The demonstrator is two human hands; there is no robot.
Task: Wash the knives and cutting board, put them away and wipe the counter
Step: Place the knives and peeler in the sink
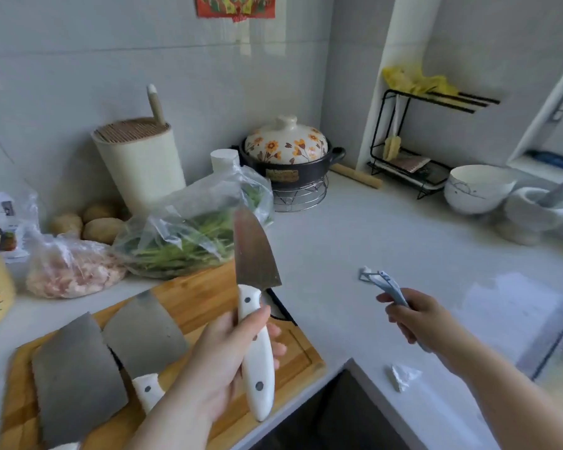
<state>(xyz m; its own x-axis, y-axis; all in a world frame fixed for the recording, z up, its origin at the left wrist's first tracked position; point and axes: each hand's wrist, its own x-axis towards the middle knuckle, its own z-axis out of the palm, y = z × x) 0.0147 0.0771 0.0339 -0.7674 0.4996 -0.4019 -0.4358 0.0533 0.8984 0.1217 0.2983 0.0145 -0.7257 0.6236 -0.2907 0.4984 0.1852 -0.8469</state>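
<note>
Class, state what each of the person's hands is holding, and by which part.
Left hand: chef's knife, gripped by its white handle, blade up. Right hand: peeler, held by its handle.

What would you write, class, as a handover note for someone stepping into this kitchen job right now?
Left hand: gripping the white-handled pointed steel knife, blade up.
Right hand: holding a small blue-and-white peeler above the white counter.
Two broad steel cleavers lie flat on the wooden cutting board.
Cream round knife block stands by the wall, one handle in it.
Done: nothing visibly washed.
Left: wash knives and board, store them, wipe counter.
</note>
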